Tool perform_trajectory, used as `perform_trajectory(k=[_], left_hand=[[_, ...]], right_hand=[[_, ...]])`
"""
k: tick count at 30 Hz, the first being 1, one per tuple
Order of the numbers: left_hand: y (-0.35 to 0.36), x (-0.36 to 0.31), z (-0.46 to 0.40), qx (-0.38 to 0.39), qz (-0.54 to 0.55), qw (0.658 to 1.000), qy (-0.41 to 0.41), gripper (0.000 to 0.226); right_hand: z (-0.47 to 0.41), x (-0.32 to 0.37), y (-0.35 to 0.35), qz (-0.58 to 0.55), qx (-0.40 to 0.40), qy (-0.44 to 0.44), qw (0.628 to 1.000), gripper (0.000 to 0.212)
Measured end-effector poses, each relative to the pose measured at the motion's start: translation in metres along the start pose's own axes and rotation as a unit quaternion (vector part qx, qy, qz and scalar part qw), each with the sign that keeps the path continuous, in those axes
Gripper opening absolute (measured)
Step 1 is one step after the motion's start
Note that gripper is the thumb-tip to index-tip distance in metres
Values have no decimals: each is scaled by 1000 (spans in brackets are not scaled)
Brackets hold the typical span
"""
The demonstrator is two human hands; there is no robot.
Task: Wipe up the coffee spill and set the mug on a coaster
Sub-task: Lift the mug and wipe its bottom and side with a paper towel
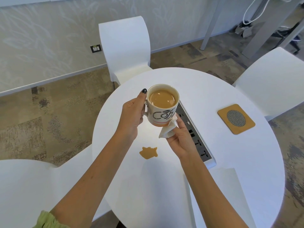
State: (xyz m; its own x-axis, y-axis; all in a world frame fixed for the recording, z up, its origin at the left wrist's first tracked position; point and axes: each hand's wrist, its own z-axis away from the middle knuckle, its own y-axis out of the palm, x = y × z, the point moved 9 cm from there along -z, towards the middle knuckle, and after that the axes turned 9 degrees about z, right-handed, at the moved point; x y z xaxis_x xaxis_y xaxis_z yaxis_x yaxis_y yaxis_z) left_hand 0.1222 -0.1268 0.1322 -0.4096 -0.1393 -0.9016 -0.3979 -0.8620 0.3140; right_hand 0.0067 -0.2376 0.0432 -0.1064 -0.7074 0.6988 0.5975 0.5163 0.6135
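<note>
**White mug nearly full, held above 1 coffee puddle**

Left hand (131, 112): fingers curled through the handle of the mug (162, 106), held clear of the table (213, 186). Right hand (178, 137): fingertips pinching a tissue (167, 130) against the mug's base. Spill (148, 152): just nearer than the mug, unwiped. Coaster (236, 118): well right of the mug.

Risk, judged: a tilt slops more coffee, perhaps into the socket strip (195, 134).

Lettering: "Coff", rest hidden.

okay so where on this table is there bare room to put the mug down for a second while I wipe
The coaster on the right is bare. The table is also open along its far edge and between the power strip and the coaster. It is crowded near the middle, where the spill lies just below the mug in the left hand and the tissue in the right hand.
</note>
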Motion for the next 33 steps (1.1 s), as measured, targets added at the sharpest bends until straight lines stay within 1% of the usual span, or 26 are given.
perform_trajectory(k=[2, 5, 6, 9, 12, 15, 17, 22, 25, 26, 29, 32, 33], left_hand=[[2, 0, 1, 4, -2, 1000, 1, 44], [5, -1, 2, 4, -4, 1000, 0, 46], [6, -1, 3, 4, -2, 1000, -3, 48], [10, 1, 4, 13, 4, 1000, -12, 49], [13, 4, 6, 23, 0, 1000, -14, 48], [15, 5, 5, 33, -2, 999, -8, 46], [15, 5, 4, 36, -2, 999, -3, 44], [11, 5, 1, 27, -24, 999, 8, 41], [12, 6, 0, 34, -22, 999, 12, 42], [12, 6, 0, 38, -21, 999, 14, 43], [11, 8, -1, 41, -17, 999, 13, 46], [10, 10, -2, 47, -21, 999, 10, 43], [10, 11, -3, 50, -17, 999, 6, 43]], right_hand=[[-2, 1, 1, -12, 2, 0, 1000, 40], [-5, 5, 9, -17, 19, -9, 1000, 58], [-6, 6, 12, -14, 27, -13, 999, 58], [-11, 7, 22, -19, 52, -12, 998, 42], [-7, 5, 38, -50, 104, -3, 993, 43], [-3, 2, 51, -89, 132, 3, 987, 49], [-3, -4, 53, -93, 142, 6, 986, 47], [-2, -29, 47, -23, 152, 45, 987, 49], [6, -36, 38, 15, 152, 73, 986, 34], [8, -36, 34, 28, 151, 78, 985, 33], [16, -30, 21, 77, 146, 77, 983, 36], [20, -22, 3, 111, 144, 82, 980, 52], [21, -18, -4, 112, 138, 85, 981, 55]])
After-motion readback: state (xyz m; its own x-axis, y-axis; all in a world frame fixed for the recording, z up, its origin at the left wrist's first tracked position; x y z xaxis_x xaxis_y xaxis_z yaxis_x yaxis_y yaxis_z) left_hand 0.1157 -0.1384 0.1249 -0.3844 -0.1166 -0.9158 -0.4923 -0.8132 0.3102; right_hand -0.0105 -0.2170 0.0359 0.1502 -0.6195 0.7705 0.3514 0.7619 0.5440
